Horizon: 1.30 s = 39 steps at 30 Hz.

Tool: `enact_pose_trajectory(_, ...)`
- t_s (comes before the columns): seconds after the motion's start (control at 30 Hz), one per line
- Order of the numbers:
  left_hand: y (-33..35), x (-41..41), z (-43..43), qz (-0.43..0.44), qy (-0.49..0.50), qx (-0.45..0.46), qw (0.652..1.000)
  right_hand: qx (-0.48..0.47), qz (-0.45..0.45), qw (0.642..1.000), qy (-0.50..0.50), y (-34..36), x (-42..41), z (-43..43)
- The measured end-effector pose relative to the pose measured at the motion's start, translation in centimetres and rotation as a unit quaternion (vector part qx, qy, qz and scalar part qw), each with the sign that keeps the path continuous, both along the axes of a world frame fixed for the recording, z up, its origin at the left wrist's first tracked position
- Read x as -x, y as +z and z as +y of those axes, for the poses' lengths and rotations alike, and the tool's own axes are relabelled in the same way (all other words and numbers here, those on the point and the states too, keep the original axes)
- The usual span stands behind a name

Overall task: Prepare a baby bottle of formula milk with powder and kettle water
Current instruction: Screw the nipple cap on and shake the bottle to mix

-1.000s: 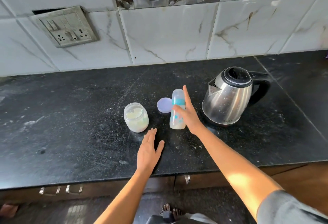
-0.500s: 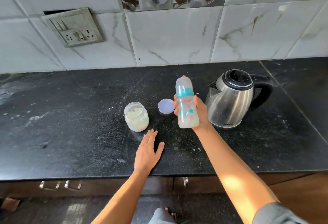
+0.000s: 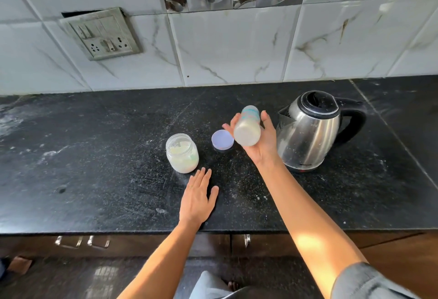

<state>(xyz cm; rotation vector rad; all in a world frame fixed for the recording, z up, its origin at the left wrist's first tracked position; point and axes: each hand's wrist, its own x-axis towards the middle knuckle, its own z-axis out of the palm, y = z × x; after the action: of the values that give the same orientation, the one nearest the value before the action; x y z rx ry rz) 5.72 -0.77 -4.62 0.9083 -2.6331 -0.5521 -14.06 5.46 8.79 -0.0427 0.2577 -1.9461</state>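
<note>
Black stone dusted with white specks is carrying everything here: the countertop (image 3: 94,168) is running across the view, with metal drawer handles (image 3: 71,241) showing under its near edge. Nearest on it, the left hand (image 3: 198,196) is lying flat, palm down, fingers straight and close together, thumb spread aside, gripping nothing; a thin ring is sitting on one finger. Its fingertips are pointing toward, but not touching, the open clear jar (image 3: 182,154) just beyond, which is standing upright with pale powder inside. Right of the jar and apart from it, a lilac lid (image 3: 222,140) is lying flat on the stone. Just right of the lid, the right hand (image 3: 262,151) is holding the baby bottle (image 3: 247,129) up off the counter, palm turned upward, fingers and thumb curling round its body. The bottle is tilting, base toward the camera and teal-banded top pointing away; it is blurred, with whitish contents showing. Beside that hand a steel kettle (image 3: 308,132) is standing, handle pointing right. Farthest back, a switch-and-socket plate (image 3: 102,34) is sitting on the marbled wall tiles (image 3: 232,47).
</note>
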Motion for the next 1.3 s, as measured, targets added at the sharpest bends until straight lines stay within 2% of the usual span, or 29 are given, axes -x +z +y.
enact_pose_trajectory(0.13,-0.1,0.0,-0.1,0.002,0.005,-0.002,1.000,0.036,0.045,0.996,0.063,-0.2,-0.7,0.8)
enact_pose_trajectory(0.2,-0.2,0.0,-0.1,0.000,0.005,0.000,1.000,0.033,0.075,0.996,0.035,0.5,-1.0,0.3)
enact_pose_trajectory(0.3,-0.1,-0.1,-0.2,0.001,0.007,0.001,1.000,0.022,0.023,0.999,-0.041,0.6,-1.0,-1.1)
enact_pose_trajectory(0.37,-0.1,-0.1,-0.2,-0.001,0.009,-0.001,1.000,0.054,0.001,0.999,0.007,0.1,-1.0,-1.0)
enact_pose_trajectory(0.43,-0.1,-0.1,-0.2,0.001,0.012,-0.005,1.000,0.092,0.083,0.989,0.084,-0.4,-1.4,-0.3)
enact_pose_trajectory(0.5,-0.2,0.0,-0.2,0.003,0.012,-0.008,1.000,0.093,0.130,0.982,0.103,-0.3,-1.5,-0.1)
enact_pose_trajectory(0.67,-0.3,0.0,-0.4,0.002,0.008,-0.006,1.000,-0.040,0.048,0.998,0.002,0.3,-1.7,-2.0)
enact_pose_trajectory(0.77,-0.4,0.0,-0.4,0.003,0.008,-0.002,1.000,0.025,0.084,0.993,0.082,-0.1,-2.2,-1.2)
enact_pose_trajectory(0.83,-0.4,0.0,-0.4,0.002,0.008,-0.003,1.000,0.063,0.105,0.988,0.096,0.2,-2.4,-0.5)
enact_pose_trajectory(1.0,-0.4,0.0,-0.4,0.000,0.009,-0.002,1.000,0.046,-0.018,0.999,0.018,0.5,-2.1,-1.6)
enact_pose_trajectory(1.07,-0.4,-0.1,-0.4,0.000,0.009,-0.006,1.000,0.084,0.003,0.992,0.090,0.2,-2.3,-1.2)
enact_pose_trajectory(1.13,-0.4,-0.1,-0.4,0.001,0.009,-0.007,1.000,0.125,0.062,0.979,0.151,0.3,-2.6,-0.6)
enact_pose_trajectory(1.2,-0.4,-0.1,-0.4,0.002,0.008,-0.007,1.000,0.100,0.088,0.982,0.132,1.1,-2.7,-0.7)
enact_pose_trajectory(1.3,-0.4,0.0,-0.3,0.003,0.010,-0.004,1.000,0.024,0.035,0.999,0.030,1.3,-2.5,-1.7)
